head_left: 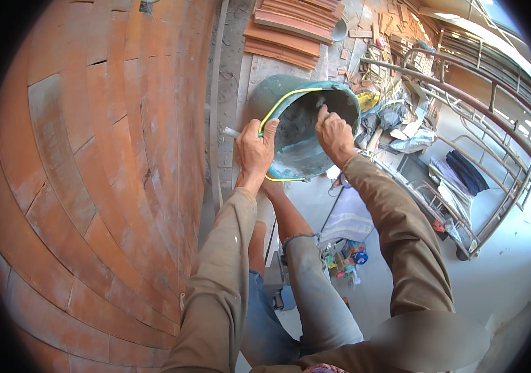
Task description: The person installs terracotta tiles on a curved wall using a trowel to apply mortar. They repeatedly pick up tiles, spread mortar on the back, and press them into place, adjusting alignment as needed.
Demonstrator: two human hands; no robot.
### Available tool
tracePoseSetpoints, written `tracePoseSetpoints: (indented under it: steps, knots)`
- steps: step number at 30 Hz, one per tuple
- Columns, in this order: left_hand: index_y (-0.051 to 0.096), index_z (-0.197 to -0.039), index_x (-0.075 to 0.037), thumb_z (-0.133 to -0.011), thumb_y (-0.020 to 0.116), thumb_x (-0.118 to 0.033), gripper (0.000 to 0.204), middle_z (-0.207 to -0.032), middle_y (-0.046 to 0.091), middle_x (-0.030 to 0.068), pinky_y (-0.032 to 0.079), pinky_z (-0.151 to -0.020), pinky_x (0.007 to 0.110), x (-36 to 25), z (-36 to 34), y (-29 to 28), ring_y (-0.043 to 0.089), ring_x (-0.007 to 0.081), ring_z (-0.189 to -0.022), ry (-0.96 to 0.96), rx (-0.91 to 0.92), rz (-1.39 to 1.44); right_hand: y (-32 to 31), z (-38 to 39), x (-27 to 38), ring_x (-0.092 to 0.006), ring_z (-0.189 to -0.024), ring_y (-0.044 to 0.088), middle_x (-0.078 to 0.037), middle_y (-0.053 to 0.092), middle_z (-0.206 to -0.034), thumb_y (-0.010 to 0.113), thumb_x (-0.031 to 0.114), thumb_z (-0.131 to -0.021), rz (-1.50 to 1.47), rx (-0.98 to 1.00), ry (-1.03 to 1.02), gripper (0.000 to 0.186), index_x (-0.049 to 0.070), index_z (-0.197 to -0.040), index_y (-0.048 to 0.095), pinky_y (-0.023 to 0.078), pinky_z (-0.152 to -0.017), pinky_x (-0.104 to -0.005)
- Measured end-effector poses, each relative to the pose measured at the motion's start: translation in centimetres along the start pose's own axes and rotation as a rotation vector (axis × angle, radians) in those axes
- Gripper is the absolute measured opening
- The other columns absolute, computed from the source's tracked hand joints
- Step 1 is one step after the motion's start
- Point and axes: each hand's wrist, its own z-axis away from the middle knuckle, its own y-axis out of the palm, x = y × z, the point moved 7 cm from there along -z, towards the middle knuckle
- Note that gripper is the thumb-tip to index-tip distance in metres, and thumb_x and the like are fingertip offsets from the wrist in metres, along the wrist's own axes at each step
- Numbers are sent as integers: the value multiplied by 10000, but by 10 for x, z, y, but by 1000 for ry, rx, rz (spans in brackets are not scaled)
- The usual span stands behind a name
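The green bucket tips, mouth facing up toward the person. The left hand grips its rim with closed fingers; the right hand reaches inside, fingers curled.

Green bucket, tipped, grey mortar inside, yellow-edged rim, at twelve o'clock of view, just past centre.

Bright daylight, seemingly from upper right, where the metal railing and floor wash out pale. Brick wall evenly lit, warm, no hard shadows. Strong fisheye bend: courses curve toward the rim (black vignette all round). Centre sharp; a smeared patch at lower right. Bucket interior shaded, detail murky.
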Motion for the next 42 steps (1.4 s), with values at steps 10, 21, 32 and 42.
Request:
tracePoseSetpoints:
  steps: [10,21,32,42]
  knots:
    - [468,-718,-5,-944,685,-437,534,-665,533,199,409,-515,446,-14,-2,-4,507,396,-566,169,-5,3,24,27,35,-293,-750,737,-226,698,-862,523,54,-923,-179,155,64,401,-187,-1243,527,606,-607,-341]
    - [487,-719,-9,-926,706,-443,528,-621,500,177,394,-484,414,-18,7,1,465,362,-522,322,22,56,70,57,18,-466,-918,688,-299,689,-917,568,127,-850,-668,399,66,273,-77,-1022,624,561,-841,-495]
    - [498,-734,-8,-943,697,-413,498,-640,531,186,416,-487,416,-3,2,-5,530,378,-551,300,51,8,60,65,17,-514,-953,614,-296,639,-957,599,141,-784,-960,362,-39,261,-12,-993,566,489,-831,-519]
    - [506,-745,-11,-956,679,-426,496,-615,531,187,435,-503,416,12,5,-10,542,391,-551,299,46,-60,76,73,30,-383,-756,705,-294,675,-913,616,183,-840,-1139,579,119,340,-81,-1046,559,565,-645,-437]
